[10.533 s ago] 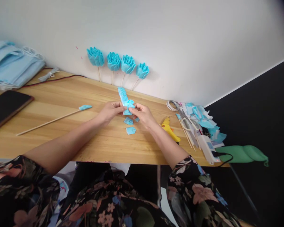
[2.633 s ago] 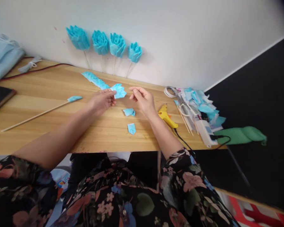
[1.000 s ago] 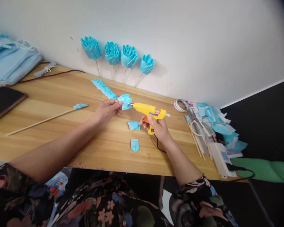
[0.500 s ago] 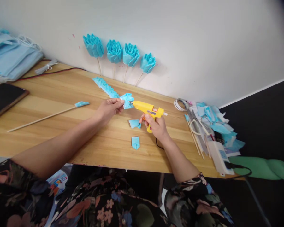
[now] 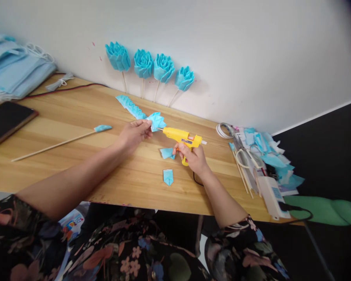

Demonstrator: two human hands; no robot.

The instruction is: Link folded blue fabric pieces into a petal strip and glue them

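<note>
My left hand pinches a strip of folded blue petals by its near end. The strip's overlapping row stretches back to the left over the table. Wrapped around a yellow glue gun, my right hand points its nozzle left, at the lower edge of the held petals; whether the tip touches them I cannot tell. Beneath the gun lies a folded blue piece, partly behind my right fingers. Nearer to me is another folded blue piece.
Several blue flowers on sticks lean against the wall. A stick with a blue tip lies left, near a phone and stacked face masks. Rightward are tape, scissors, blue scraps and a power strip.
The glue gun's nozzle has shifted from the middle of the held petals to their lower edge. My left hand has tilted the petals slightly upward. The whole view has shifted a little.
</note>
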